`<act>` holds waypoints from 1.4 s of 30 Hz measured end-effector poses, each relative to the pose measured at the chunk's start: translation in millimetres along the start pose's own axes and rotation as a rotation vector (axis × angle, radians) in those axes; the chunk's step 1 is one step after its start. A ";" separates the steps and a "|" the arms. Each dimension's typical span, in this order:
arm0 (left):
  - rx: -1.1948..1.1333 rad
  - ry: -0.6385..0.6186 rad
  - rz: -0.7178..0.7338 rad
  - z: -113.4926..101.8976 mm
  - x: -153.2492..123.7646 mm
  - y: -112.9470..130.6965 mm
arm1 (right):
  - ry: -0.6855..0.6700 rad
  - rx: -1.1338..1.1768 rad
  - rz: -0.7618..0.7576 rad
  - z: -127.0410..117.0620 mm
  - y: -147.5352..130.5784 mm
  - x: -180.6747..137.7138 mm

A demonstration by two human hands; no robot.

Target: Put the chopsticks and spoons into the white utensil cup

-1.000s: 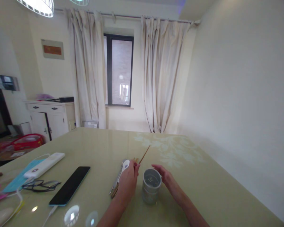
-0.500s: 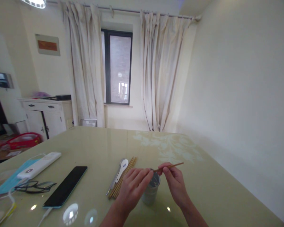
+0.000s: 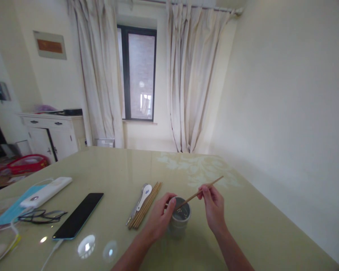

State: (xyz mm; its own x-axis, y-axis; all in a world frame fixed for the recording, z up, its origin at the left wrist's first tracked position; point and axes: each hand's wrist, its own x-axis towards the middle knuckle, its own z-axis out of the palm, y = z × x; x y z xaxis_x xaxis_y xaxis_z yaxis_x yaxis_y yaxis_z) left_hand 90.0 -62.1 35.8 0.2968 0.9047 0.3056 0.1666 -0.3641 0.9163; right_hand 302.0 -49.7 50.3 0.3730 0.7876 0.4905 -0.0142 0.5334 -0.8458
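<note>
A grey cylindrical utensil holder with small holes in its bottom stands upright on the table. My left hand is closed on its left side, thumb near the rim and fingertips behind. Between the thumb and fingers of my right hand, to the right of the holder, is a single wooden chopstick. It slants, its lower end at the holder's mouth by my left thumb and its upper end pointing up right. Left of my left hand lie a bundle of chopsticks and a white spoon beside metal cutlery.
On the glossy table, to the left, are a black phone on a cable, glasses, a white power strip or similar bar and a blue mask. A wall runs along the right.
My left hand has moved from the chopstick's end down to the holder's side. My right hand has tilted the chopstick, its lower end now at the holder's mouth. The view has shifted slightly.
</note>
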 end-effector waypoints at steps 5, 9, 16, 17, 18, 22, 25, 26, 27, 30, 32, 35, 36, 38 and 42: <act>0.007 -0.042 0.023 6.2 -2.6 -0.1 | -0.250 -0.099 0.054 11.8 0.3 -11.3; 0.074 0.060 -0.015 0.4 5.9 -15.8 | -0.294 -0.149 0.107 16.6 0.6 -13.6; 1.127 0.219 -0.120 -34.6 12.5 -37.8 | -0.278 -0.125 0.166 18.7 0.6 -13.0; 1.171 0.202 -0.141 -36.9 11.7 -38.0 | -0.269 -0.111 0.163 19.2 1.2 -13.4; 1.195 0.187 -0.158 -38.2 11.1 -37.8 | -0.266 -0.097 0.160 19.7 2.1 -13.8; 1.212 0.155 -0.201 -38.3 10.0 -36.3 | -0.292 -0.058 0.198 21.4 7.2 -15.5; 1.231 0.149 -0.219 -38.5 10.2 -37.5 | -0.286 -0.031 0.249 21.7 10.7 -15.4; 1.242 0.148 -0.226 -39.0 10.1 -38.1 | -0.281 -0.021 0.259 21.7 11.4 -15.1; 1.254 0.145 -0.236 -39.6 10.0 -38.8 | -0.277 -0.012 0.263 21.7 11.8 -14.8; 1.277 0.128 -0.250 -41.2 9.6 -40.1 | -0.265 0.001 0.269 21.8 11.7 -13.9; 1.275 0.109 -0.244 -41.2 9.4 -40.0 | -0.266 -0.003 0.278 21.9 11.4 -14.0; 1.250 0.088 -0.216 -38.8 10.0 -37.8 | -0.278 -0.016 0.290 21.5 10.9 -14.9; 1.234 0.091 -0.203 -37.4 10.5 -36.5 | -0.278 -0.018 0.291 21.2 10.8 -15.2; 1.184 0.106 -0.181 -33.9 11.9 -33.6 | -0.272 -0.018 0.293 20.6 11.0 -15.5; 0.932 0.145 -0.177 -24.4 14.9 -30.9 | -0.226 0.002 0.305 19.9 15.3 -15.0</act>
State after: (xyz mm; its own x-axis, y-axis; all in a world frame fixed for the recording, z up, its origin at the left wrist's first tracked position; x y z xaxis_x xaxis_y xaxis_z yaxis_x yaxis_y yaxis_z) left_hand 66.3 -32.0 18.3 0.0868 0.9593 0.2685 0.8972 -0.1925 0.3975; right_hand 277.8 -47.2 34.1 0.1373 0.9585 0.2499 -0.0947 0.2639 -0.9599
